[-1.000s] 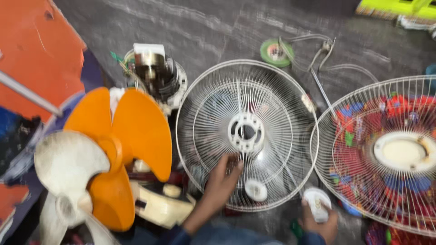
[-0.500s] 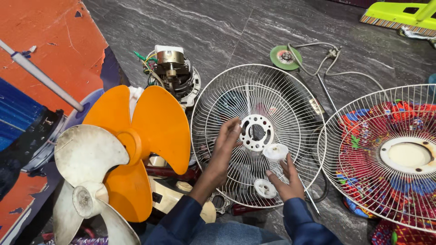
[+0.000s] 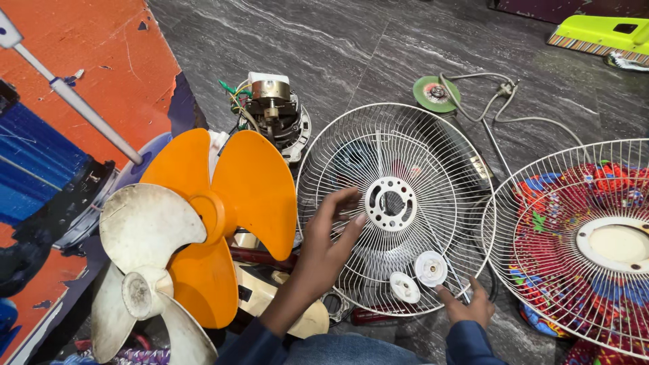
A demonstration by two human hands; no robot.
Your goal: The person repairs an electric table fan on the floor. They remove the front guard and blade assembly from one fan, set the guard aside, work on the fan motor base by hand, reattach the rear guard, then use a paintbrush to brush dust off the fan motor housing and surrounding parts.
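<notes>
Since half a second earlier, the right hand [image 3: 465, 305] had dropped from the middle of the wire fan guard [image 3: 395, 206] to its near edge, and the white cap it had been holding up was no longer in its grip. That hand rested with fingers loose and released on the near rim wires, just beside a round white plastic cap [image 3: 430, 268] lying on the guard; a second, smaller white cap [image 3: 404, 287] lay just left of it. The left hand [image 3: 331, 236] had stayed over the guard, its fingers spread and unclenched, fingertips touching the wires just left of the white centre ring [image 3: 391, 203], holding nothing.

The guard lay flat on the grey stone floor [image 3: 324, 47] in the middle of the scene. To its left lay an orange fan blade [image 3: 223, 203], with a dirty white fan blade [image 3: 145, 257] overlapping it on the near left. A bare fan motor [image 3: 272, 111] stood beyond the orange blade. To the right lay a second wire guard [image 3: 581, 243] over colourful cloth. A green disc [image 3: 436, 93] with a grey cable sat on the far side.
</notes>
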